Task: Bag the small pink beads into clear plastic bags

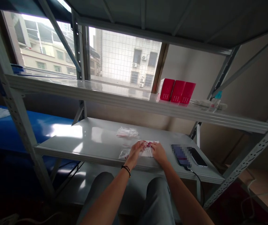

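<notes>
Here both the left hand point(135, 150) and right hand point(157, 152) pinch a small clear bag point(148, 149) lying flat on the table point(96, 140) between them, best kept pressed flat with steady fingertips.

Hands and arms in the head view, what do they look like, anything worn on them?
Both forearms are bare, with no sleeves and no gloves. The left hand has a thin black band around its wrist. The right hand shows no watch, ring or band that can be made out.

Wide bare shelf top point(77, 137) to my left, phone point(189, 156) crowding my right, crumpled bag point(127, 132) just ahead, upper shelf point(124, 100) overhead.
</notes>
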### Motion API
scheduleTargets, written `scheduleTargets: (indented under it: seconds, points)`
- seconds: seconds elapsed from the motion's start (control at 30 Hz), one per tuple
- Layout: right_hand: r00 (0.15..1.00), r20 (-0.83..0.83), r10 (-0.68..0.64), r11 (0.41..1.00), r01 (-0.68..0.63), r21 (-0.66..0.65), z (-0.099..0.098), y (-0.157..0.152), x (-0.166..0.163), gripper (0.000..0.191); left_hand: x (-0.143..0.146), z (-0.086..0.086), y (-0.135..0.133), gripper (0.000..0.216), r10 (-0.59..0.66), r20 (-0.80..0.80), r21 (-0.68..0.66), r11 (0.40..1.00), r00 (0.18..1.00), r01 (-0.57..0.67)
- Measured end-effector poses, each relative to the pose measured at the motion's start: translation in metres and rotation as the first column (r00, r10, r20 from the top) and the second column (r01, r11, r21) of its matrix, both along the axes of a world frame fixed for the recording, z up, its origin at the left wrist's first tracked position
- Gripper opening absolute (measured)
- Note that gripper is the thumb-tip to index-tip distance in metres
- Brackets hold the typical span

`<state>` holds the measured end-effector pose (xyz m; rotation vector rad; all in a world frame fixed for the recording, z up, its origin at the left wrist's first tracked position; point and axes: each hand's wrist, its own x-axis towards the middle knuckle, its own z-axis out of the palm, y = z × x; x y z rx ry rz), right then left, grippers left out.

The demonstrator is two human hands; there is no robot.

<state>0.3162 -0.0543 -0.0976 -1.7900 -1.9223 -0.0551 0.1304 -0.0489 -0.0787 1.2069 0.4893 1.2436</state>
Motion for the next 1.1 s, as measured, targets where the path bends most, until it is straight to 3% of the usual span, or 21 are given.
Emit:
scheduleTargets:
  seconds: [0.33,0.73,1.1]
  points:
    - [0.995,0.065,-0.079,0.997,0.079,0.006,-0.008,0.001,0.004,0.037,0.001,-0.010,0.000,0.041,0.022,0.022,-0.021,1.000,1.000,-0.022]
    - [0.997,0.082,-0.016,0.999,0.020,-0.042,-0.013,0.014,0.014,0.030,0.001,-0.012,-0.001,0.038,0.011,0.050,-0.050,0.999,0.999,-0.009]
    - [0.988,0.124,0.096,0.985,-0.077,-0.156,-0.005,0.034,0.024,0.017,0.001,-0.012,-0.001,0.041,0.029,0.055,-0.050,0.998,0.998,-0.027]
